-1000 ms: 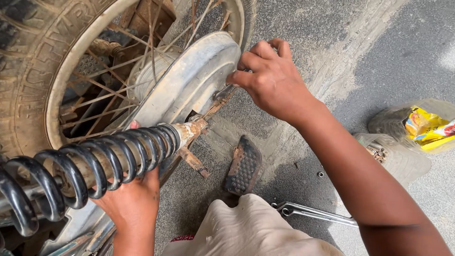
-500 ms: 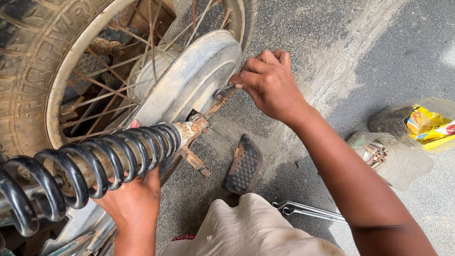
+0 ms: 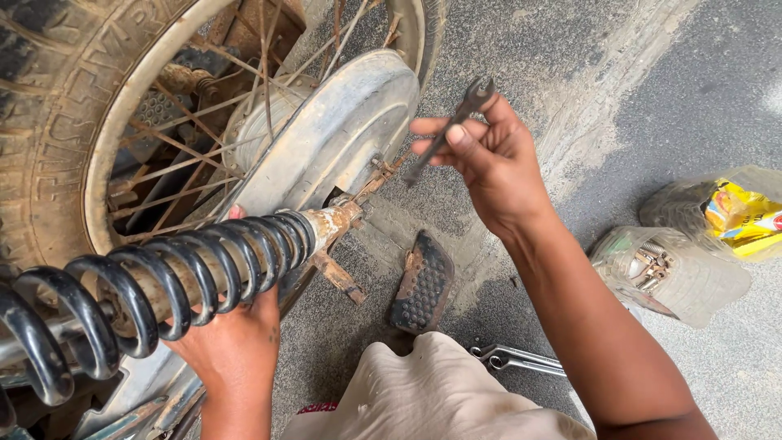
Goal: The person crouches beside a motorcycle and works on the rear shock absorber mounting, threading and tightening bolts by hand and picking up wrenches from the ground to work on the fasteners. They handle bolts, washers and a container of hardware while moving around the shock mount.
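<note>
Right hand (image 3: pixel 497 167) gripping spanner (image 3: pixel 453 129), coil spring (image 3: pixel 155 281) foreground, footpeg (image 3: pixel 421 283) below

The right hand (image 3: pixel 497 167) no longer presses against the hub end of the wheel's brake drum (image 3: pixel 342 130). It is now lifted away from the drum, up and to the right, and a small dark spanner (image 3: pixel 448 130) shows pinched between its thumb and fingers, tilted with its open end pointing upward. A second ago the fingers hid the spanner at the drum's rusty fitting (image 3: pixel 379 175), which is now uncovered.
</note>
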